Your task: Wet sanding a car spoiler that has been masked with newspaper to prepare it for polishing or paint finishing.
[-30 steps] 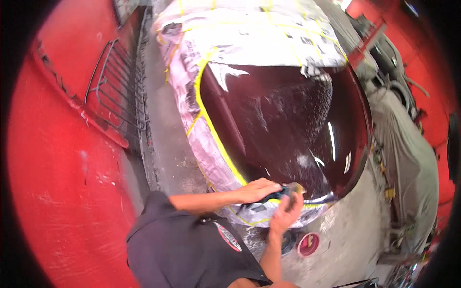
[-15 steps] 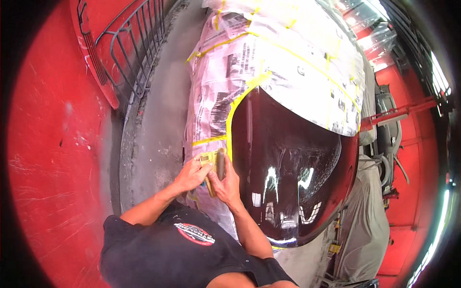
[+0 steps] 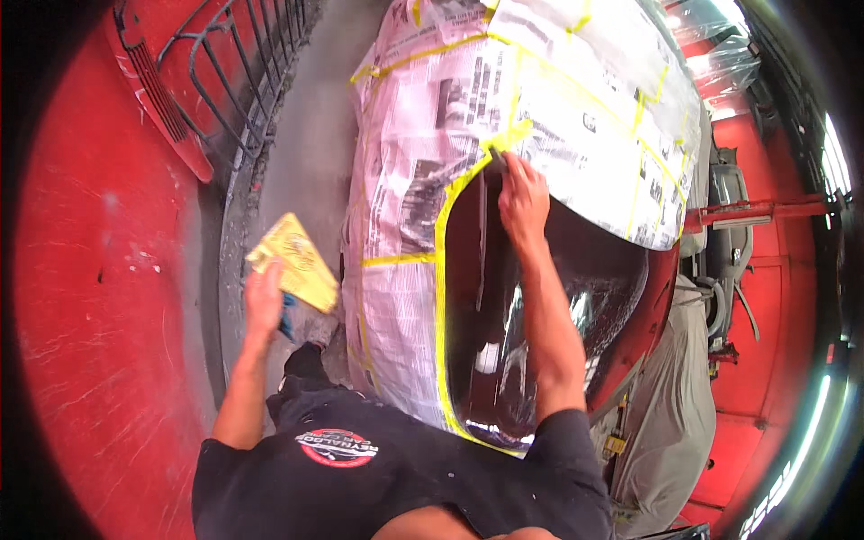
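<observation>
Head view: held a flat yellow sheet (image 3: 299,261) out over the grey floor (image 3: 310,135), gripped at the near left corner by the left hand (image 3: 263,295). Noted a blue cloth (image 3: 287,315), or something like it, just right of the left palm; could not tell how firmly held. Pinched a small dark pad (image 3: 496,158) in the right hand (image 3: 525,200), with fingers bunched together, well apart from the left hand and farther forward. Set the pad at the far left corner of a glossy dark panel (image 3: 488,310), beside or against yellow tape (image 3: 440,315); could not confirm contact beneath the right fingertips. Judged the short pinch suited to a narrow corner. Judged the sheet probably held off to the left, clear of the newspaper masking (image 3: 400,306), to leave the right hand free over the panel. Could not tell paper from packet in the left grip. Half a second earlier, saw both hands close together at sheet and pad, next to the tape; now found them parted, with sheet swung out left and pad carried forward to the corner.
</observation>
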The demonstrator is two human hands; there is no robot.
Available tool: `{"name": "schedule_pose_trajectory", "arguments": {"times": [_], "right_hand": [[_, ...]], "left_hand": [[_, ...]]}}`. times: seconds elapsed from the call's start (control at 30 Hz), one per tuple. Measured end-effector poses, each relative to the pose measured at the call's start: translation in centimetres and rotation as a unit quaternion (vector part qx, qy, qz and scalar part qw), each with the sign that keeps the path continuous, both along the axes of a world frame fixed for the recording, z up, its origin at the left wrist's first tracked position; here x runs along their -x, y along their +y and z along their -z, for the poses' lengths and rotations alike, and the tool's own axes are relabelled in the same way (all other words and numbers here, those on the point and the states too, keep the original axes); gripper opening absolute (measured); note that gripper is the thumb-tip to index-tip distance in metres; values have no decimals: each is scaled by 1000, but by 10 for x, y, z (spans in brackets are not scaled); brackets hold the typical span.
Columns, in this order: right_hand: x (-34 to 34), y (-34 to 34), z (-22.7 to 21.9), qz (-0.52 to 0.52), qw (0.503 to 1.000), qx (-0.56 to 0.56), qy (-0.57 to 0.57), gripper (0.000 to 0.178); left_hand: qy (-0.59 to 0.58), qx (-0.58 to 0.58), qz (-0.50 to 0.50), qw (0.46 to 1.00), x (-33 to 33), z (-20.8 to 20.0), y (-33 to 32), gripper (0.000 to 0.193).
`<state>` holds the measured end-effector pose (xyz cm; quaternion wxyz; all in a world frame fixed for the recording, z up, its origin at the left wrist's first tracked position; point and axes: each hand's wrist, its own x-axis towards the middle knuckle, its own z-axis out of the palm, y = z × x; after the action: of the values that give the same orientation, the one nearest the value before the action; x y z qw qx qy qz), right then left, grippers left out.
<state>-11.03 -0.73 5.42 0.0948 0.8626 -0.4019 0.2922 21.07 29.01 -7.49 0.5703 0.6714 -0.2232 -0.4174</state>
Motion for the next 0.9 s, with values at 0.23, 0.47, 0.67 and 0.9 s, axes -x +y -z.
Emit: {"name": "schedule_pose_trajectory", "arguments": {"times": [0.23, 0.47, 0.67, 0.9], "right_hand": [[-1, -23, 15, 33, 988, 4, 148, 50], [66, 171, 32, 21, 979, -37, 200, 44], [157, 371, 61, 55, 976, -133, 166, 48], [272, 544, 122, 175, 950, -229, 121, 52]], "left_hand": [[13, -13, -104, 994, -18, 5, 81, 37], [81, 9, -46, 996, 27, 14, 103, 35], [37, 30, 44, 998, 92, 10, 126, 37], [40, 54, 120, 991, 156, 10, 155, 32]]}}
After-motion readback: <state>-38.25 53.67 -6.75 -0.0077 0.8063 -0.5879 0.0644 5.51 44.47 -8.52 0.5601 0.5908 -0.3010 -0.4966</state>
